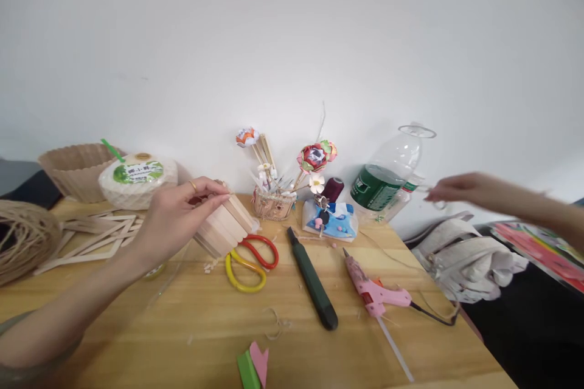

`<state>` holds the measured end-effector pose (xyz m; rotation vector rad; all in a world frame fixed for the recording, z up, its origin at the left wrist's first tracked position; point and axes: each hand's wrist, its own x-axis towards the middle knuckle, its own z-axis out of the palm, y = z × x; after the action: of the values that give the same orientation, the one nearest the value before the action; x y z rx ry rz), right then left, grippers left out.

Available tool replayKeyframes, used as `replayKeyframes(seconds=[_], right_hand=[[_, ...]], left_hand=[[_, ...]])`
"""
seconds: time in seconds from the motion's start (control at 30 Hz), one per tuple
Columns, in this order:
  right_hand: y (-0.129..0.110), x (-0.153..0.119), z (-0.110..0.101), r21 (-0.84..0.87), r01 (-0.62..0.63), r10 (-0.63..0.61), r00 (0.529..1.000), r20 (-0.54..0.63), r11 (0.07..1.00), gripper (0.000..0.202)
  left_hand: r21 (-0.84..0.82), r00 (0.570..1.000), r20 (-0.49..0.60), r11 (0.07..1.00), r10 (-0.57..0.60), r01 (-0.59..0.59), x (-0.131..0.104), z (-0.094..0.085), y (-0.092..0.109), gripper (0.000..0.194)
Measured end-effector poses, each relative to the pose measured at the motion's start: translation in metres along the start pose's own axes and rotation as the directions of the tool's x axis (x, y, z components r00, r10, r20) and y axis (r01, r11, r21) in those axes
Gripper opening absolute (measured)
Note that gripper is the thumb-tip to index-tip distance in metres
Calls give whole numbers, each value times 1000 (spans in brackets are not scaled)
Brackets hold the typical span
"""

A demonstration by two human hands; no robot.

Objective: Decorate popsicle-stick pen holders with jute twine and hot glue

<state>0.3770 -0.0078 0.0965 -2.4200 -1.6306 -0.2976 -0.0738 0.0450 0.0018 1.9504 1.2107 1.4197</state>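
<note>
My left hand (180, 222), with a ring on one finger, pinches the top edge of a small wooden stick box (221, 231). The box is made of flat craft sticks side by side and is tilted over the table. Off to the right, my right hand (460, 188) is raised past the table's edge, near the big bottle, and smeared by motion. Its fingers look pinched together; a thin pale strand shows by the fingertips, too blurred to name. Right below the box lie scissors (246, 287) with one yellow and one red handle.
A dark green cutter (314, 282) and a pink glue gun (374, 295) lie on the wooden table (182, 346). Behind stand a flower holder (274, 203), a tissue pack (340, 225) and a large bottle (383, 179). Twine (27, 240) and a coconut (137, 179) are left.
</note>
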Motion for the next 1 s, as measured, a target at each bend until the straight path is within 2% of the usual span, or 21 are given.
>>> replayKeyframes(seconds=[0.03, 0.1, 0.17, 0.23, 0.3, 0.4, 0.47, 0.5, 0.53, 0.57, 0.6, 0.63, 0.73, 0.83, 0.9, 1.0], right_hand=[[0, 2, 6, -5, 54, -53, 988, 145, 999, 44], [0, 1, 23, 3, 155, -143, 909, 392, 988, 29], [-2, -2, 41, 6, 214, -189, 848, 496, 977, 18], [-9, -6, 54, -4, 253, -215, 831, 513, 967, 16], [-22, -12, 58, -34, 273, -228, 862, 453, 962, 10], [-55, -35, 52, -19, 320, -303, 914, 270, 947, 13], [-86, -62, 48, 61, 391, -396, 903, 165, 918, 20], [-102, -78, 47, 117, 450, -460, 884, 81, 885, 19], [-117, -94, 46, 227, 584, -577, 810, -105, 779, 17], [-131, -110, 47, 284, 691, -637, 723, -266, 665, 14], [-144, -124, 48, 303, 765, -683, 644, -345, 568, 10], [-155, -136, 50, 310, 800, -686, 600, -412, 514, 7], [-174, -157, 57, 344, 816, -660, 579, -479, 465, 5], [-181, -161, 59, 328, 835, -646, 550, -530, 441, 7], [-182, -161, 58, 302, 843, -643, 536, -548, 445, 9], [-180, -160, 55, 286, 864, -666, 502, -552, 415, 14]], left_hand=[[-19, 1000, 13, 1000, -9, 9, 0, 1, 1, 14], [-62, 999, 32, 997, -40, 42, -1, 2, 6, 12], [-115, 994, 74, 989, -81, 89, -2, 3, 12, 9], [-182, 979, 162, 971, -124, 153, -3, 3, 19, 8], [-245, 943, 289, 940, -163, 237, -5, 5, 25, 5], [-293, 875, 442, 890, -198, 349, -8, 9, 32, 11], [-294, 837, 503, 869, -214, 398, -13, 13, 35, 17], [-288, 826, 519, 864, -221, 413, -16, 14, 36, 18], [-282, 821, 527, 865, -222, 415, -19, 15, 38, 19], [-276, 823, 526, 872, -215, 404, -22, 16, 39, 18], [-269, 830, 520, 885, -200, 381, -26, 16, 40, 17], [-261, 841, 512, 901, -175, 346, -30, 17, 42, 16], [-223, 869, 490, 955, -61, 193, -39, 18, 45, 13], [-138, 899, 432, 990, 71, -12, -45, 19, 47, 8], [-86, 904, 398, 987, 157, -133, -48, 19, 47, 7], [-65, 890, 377, 966, 255, -249, -51, 20, 47, 8]])
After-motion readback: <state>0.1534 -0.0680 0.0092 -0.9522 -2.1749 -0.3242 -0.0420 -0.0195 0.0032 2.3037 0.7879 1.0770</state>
